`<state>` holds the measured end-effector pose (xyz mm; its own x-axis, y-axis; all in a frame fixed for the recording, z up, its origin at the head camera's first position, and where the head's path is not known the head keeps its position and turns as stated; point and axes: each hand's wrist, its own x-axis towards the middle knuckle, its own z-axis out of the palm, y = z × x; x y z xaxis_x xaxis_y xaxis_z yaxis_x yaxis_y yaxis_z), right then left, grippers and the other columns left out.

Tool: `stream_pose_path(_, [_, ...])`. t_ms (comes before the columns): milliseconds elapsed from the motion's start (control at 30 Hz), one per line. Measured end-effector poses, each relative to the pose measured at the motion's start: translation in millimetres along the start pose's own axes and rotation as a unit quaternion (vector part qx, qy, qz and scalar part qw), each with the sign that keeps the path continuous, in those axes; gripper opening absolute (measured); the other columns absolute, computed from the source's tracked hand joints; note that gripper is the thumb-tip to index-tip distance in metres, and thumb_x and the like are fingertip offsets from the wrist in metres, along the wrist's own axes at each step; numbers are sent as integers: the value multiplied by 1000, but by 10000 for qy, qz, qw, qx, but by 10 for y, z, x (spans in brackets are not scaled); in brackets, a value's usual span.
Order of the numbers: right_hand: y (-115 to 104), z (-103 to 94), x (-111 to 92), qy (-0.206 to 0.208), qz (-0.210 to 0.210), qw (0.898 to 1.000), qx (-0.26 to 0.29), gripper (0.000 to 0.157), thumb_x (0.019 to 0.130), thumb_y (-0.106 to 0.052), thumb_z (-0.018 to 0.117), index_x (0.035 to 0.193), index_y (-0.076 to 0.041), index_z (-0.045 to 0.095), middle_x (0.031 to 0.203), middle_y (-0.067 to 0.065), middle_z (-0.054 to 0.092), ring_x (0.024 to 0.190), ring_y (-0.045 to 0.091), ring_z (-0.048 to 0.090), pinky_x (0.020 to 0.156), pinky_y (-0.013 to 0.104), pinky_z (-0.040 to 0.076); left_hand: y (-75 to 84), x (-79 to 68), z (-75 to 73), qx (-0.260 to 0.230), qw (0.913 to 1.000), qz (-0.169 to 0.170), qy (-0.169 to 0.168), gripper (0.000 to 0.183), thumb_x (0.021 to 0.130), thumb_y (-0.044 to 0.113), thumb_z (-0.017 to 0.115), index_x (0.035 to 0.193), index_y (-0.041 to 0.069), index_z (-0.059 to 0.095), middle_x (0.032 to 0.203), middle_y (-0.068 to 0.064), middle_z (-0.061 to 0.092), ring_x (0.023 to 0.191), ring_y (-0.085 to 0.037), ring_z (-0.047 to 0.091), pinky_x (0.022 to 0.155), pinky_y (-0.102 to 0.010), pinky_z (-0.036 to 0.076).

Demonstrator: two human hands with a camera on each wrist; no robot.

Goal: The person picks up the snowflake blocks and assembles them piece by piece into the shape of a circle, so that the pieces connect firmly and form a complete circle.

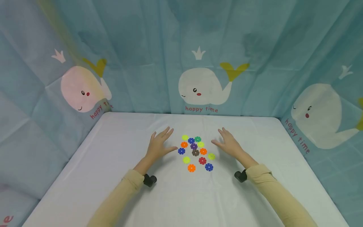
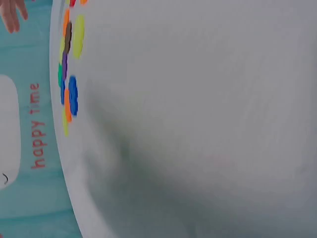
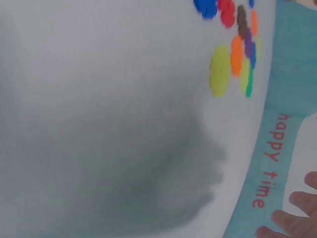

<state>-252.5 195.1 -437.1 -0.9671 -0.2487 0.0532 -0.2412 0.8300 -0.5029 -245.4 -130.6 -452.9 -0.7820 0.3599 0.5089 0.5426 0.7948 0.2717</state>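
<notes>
Sleeves; discs between both hands

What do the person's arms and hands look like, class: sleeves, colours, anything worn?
The left sleeve and right sleeve are plain beige, creased, with cuffs near the wrists. By each cuff sits a small black device, the left device and right device. The left hand and right hand wear no gloves. No cables show.
</notes>
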Motion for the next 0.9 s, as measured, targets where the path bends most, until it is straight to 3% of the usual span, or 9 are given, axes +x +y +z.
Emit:
stream_pose_path(100, [4,49,-90,397,-15,9980,487,73,86,-48,52,135,2,32,140,21,24,127,36,21,98,51,18,98,-75,49,-428,9964,262,689,69,69,35,76,127,6,50,126,-10,50,107,-27,51,89,-48,34])
stream_pose_path(167, [-7,106,-169,783,11,9925,943,64,87,-41,54,130,3,39,135,21,34,123,35,29,97,50,23,181,-129,81,-774,9895,321,1178,63,68,26,78,122,3,54,119,-12,55,98,-26,55,81,-42,41])
stream_pose_path(267, [-36,236,-302,1374,183,9760,1680,50,89,-35,55,119,4,48,122,19,46,112,33,42,90,48,33,315,-210,139,-1296,9765,170,1715,57,69,17,78,119,2,56,112,-11,58,87,-21,58,73,-36,45])
stream_pose_path(367, [-66,384,-426,1730,382,9556,2357,40,90,-29,53,112,4,52,111,17,53,101,30,49,83,45,40,436,-272,219,-1800,9629,1,2011,53,68,10,78,116,1,57,109,-11,60,79,-20,56,72,-33,46])
stream_pose_path(533, [-60,581,-542,2066,457,9304,2992,29,93,-25,49,105,1,54,102,16,56,89,27,52,70,33,46,583,-362,350,-2420,9455,-174,2170,47,69,3,76,112,-1,60,106,-9,61,78,-19,56,75,-30,46])
stream_pose_path(633, [-46,656,-582,2278,338,9174,3244,22,93,-19,49,97,2,55,92,18,57,76,28,52,59,25,45,651,-426,416,-2660,9378,-319,2210,42,72,1,73,111,-2,60,107,-9,61,77,-20,57,73,-33,47])
stream_pose_path(733, [-53,689,-643,2222,197,9086,3532,16,93,-11,49,89,4,55,84,21,56,67,31,49,54,23,42,710,-490,491,-2807,9330,-463,2202,38,73,0,72,109,-3,61,105,-9,62,75,-21,58,69,-38,48])
stream_pose_path(800, [-107,649,-679,2025,183,9078,3669,15,92,-7,49,87,6,54,81,23,55,65,32,48,53,25,41,728,-506,541,-2846,9331,-533,2133,37,73,0,71,108,-3,61,106,-8,62,76,-22,58,69,-38,47])
stream_pose_path(900, [-121,650,-745,1634,247,9214,3518,14,91,-8,52,86,5,56,75,17,55,63,26,48,52,25,40,757,-559,591,-2856,9366,-522,1961,34,74,2,71,107,0,63,106,-6,62,80,-20,58,73,-32,47])
